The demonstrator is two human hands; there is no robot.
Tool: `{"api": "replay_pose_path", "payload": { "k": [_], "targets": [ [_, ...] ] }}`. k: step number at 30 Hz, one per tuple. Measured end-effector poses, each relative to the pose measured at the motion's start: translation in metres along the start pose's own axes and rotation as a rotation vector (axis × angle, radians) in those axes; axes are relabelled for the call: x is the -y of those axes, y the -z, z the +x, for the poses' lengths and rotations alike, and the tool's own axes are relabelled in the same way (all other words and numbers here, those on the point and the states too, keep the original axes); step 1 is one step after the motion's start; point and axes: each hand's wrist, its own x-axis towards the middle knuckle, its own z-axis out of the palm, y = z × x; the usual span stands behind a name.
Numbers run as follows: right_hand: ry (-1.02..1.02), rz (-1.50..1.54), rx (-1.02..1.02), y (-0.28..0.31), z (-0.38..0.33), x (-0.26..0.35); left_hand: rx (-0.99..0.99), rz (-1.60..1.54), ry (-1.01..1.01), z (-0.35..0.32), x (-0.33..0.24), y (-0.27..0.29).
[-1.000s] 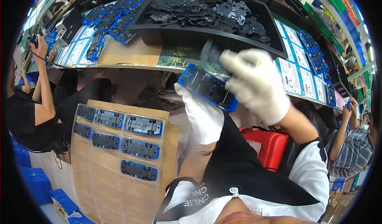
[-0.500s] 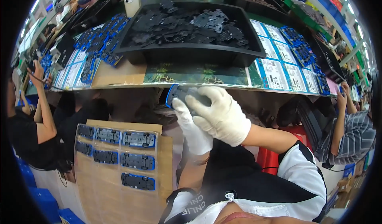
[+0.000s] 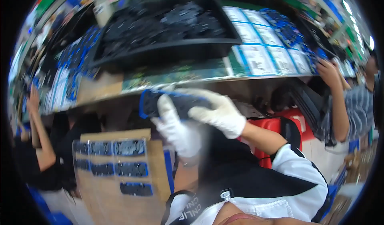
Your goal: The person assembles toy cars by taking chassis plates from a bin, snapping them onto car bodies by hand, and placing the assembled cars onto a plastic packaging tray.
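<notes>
Toy car (image 3: 182, 105) in gloved fingers (image 3: 165, 106)

The left hand (image 3: 178, 133), white-gloved, clasps from below, thumb (image 3: 165, 104) up across the near face, its forearm (image 3: 187, 178) steep beneath the grip. The right hand (image 3: 222, 115), also gloved, curls around the grip's right side, its forearm (image 3: 265, 140) slanting down to the right.

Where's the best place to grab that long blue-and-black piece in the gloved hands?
Probably by the left end of the blue-and-black piece, coming from the left. The piece is long and flattish, and that end juts out past the left hand, while the right hand covers much of the other end. Pinching the two long edges there should avoid both hands.
</notes>
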Motion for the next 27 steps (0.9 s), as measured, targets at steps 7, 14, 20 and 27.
{"api": "replay_pose_path", "payload": {
  "k": [7,14,20,27],
  "targets": [
    [0.138,-0.101,-0.080,0.004,-0.005,-0.024,0.067,-0.569,0.299,0.008,-0.004,-0.007],
    [0.080,0.127,-0.007,0.010,-0.015,-0.003,-0.053,-0.279,0.195,-0.010,-0.015,-0.022],
    [-0.007,0.128,-0.111,0.004,-0.007,-0.027,0.055,-0.330,0.191,0.007,0.012,0.006],
    [0.153,-0.013,-0.281,-0.004,-0.018,-0.036,0.102,-0.075,0.180,-0.015,-0.002,0.013]
  ]
}}
